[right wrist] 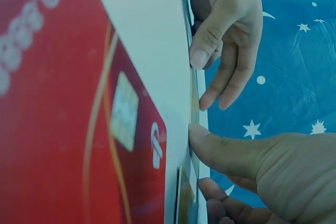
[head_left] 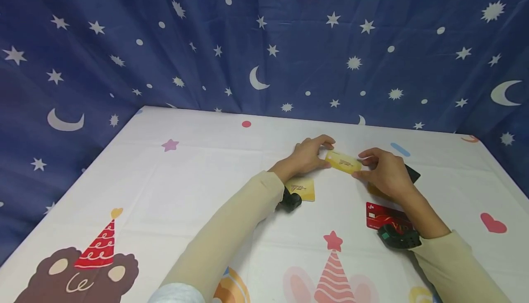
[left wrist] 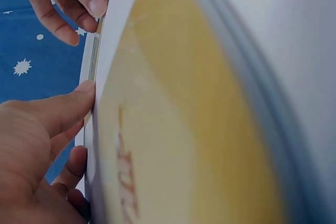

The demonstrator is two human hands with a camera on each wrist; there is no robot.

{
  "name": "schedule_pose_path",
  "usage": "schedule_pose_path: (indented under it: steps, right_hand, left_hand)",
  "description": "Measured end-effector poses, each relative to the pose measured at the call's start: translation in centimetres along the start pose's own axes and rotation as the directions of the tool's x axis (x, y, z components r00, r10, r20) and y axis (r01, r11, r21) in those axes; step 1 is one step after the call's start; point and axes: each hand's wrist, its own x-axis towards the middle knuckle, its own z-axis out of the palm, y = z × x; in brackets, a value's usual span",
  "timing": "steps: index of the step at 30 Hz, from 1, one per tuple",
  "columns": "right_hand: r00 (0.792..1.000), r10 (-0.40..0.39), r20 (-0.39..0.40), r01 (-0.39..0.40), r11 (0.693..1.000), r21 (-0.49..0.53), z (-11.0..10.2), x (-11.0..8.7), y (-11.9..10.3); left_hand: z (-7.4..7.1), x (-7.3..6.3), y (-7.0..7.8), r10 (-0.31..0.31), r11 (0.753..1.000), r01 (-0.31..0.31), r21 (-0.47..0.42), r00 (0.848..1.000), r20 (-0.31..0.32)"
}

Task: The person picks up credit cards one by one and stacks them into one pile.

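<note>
A gold card (head_left: 344,162) with brown lettering lies between the two hands near the back of the table. My left hand (head_left: 307,156) holds its left end, thumb at the near side and fingers at the far side. At the right end, my right hand (head_left: 386,170) grips the same card between thumb and fingers. A second gold card (head_left: 302,189) lies under the left wrist, large in the left wrist view (left wrist: 173,108). Below the right hand rests a red VIP card (head_left: 386,216) with a chip, also close in the right wrist view (right wrist: 79,119).
Partly covered by the right hand are another gold card (head_left: 377,192) and a black flat item (head_left: 412,173). A white tablecloth (head_left: 198,183) with printed cartoons covers the table. Behind it hangs a blue curtain (head_left: 231,64) with moons and stars.
</note>
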Motion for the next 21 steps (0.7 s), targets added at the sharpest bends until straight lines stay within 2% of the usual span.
schedule_pose_path:
  steps: [8,14,21]
  right_hand:
    - [0.999,0.034,0.027,-0.035,0.998,0.045,-0.1,0.16,0.14]
    - [0.999,0.031,0.026,-0.032,0.998,0.058,-0.19,0.19,0.18]
    - [0.997,0.004,0.078,-0.012,0.995,0.1,-0.2,0.37,0.56]
  left_hand:
    - [-0.17,-0.19,0.08,-0.002,1.0,0.002,-0.024,1.0,-0.013]
    - [-0.3,-0.11,0.26,0.005,0.999,-0.006,-0.032,1.0,-0.01]
    - [-0.17,0.03,0.23,0.002,1.0,-0.002,-0.009,1.0,-0.016]
